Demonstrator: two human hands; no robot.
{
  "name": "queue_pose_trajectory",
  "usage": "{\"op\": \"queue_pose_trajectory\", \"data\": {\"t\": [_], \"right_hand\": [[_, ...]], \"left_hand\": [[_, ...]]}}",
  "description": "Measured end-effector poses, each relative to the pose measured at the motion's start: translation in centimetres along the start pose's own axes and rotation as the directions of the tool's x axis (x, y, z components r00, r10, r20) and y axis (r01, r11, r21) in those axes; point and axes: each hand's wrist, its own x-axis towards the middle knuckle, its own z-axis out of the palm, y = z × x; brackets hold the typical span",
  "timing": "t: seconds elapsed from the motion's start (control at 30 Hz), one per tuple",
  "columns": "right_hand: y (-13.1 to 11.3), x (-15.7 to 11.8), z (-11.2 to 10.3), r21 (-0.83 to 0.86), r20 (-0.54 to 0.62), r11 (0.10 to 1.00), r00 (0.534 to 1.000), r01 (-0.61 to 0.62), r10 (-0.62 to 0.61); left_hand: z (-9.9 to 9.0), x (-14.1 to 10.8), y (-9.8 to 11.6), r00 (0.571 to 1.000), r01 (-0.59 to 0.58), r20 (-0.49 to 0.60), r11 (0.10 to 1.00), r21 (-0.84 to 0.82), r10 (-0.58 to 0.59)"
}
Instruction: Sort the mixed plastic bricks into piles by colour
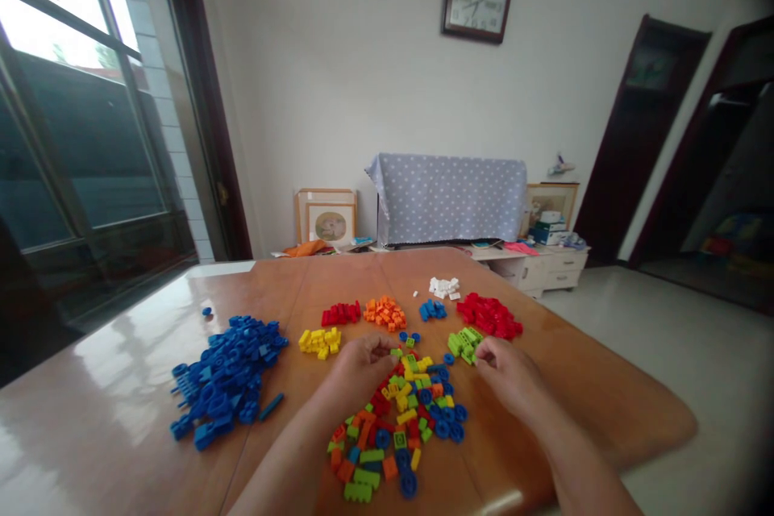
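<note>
In the head view, taking the mixed pile (396, 419) of bricks and wheels on the table (520, 468) as the dial's centre: bends left hand (363, 363) in at 11 o'clock, over the pile's far edge, fingers curled narrow beside a green piece (397, 353); cannot tell whether gripped. Brings right hand (508, 367) in at 2 o'clock, thumb and fingers drawn close at the near-right edge of the green pile (464, 344); cannot tell of any brick between them. Has the green pile between 1 and 2 o'clock, with the large red pile (489, 314) just beyond. Shows the small blue pile (432, 310) and, farther off, the white pile (444, 288) between 12 and 1, the orange pile (384, 313) at 12, the small red pile (340, 314) at 11, the yellow pile (320, 343) between 10 and 11, and the large blue pile (233, 375) between 9 and 10.
</note>
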Motion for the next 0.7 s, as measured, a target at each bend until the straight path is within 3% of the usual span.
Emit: {"op": "queue_pose_trajectory", "data": {"t": [0.2, 0.4, 0.53, 0.7], "right_hand": [[1.1, -1.0, 0.2, 0.082, -0.124, 0.995, 0.99, -0.052, 0.062], [0.8, -1.4, 0.5, 0.136, -0.039, 0.987, 0.995, -0.088, 0.094], [0.7, -1.4, 0.9, 0.218, -0.054, 0.972, 0.993, -0.092, 0.107], [-2.8, -2.2, 1.5, 0.406, -0.019, 0.913, 0.998, -0.044, 0.057]], "left_hand": [[0.0, 0.3, -0.8, 1.0, 0.006, 0.022, 1.0, -0.015, -0.006], [0.0, 0.6, -1.6, 0.998, -0.008, 0.056, 0.999, 0.034, 0.007], [0.3, 0.6, -2.2, 0.996, -0.052, 0.07, 0.997, 0.065, 0.047], [1.1, -0.2, -0.9, 0.99, -0.074, 0.124, 0.994, 0.08, 0.064]]}}
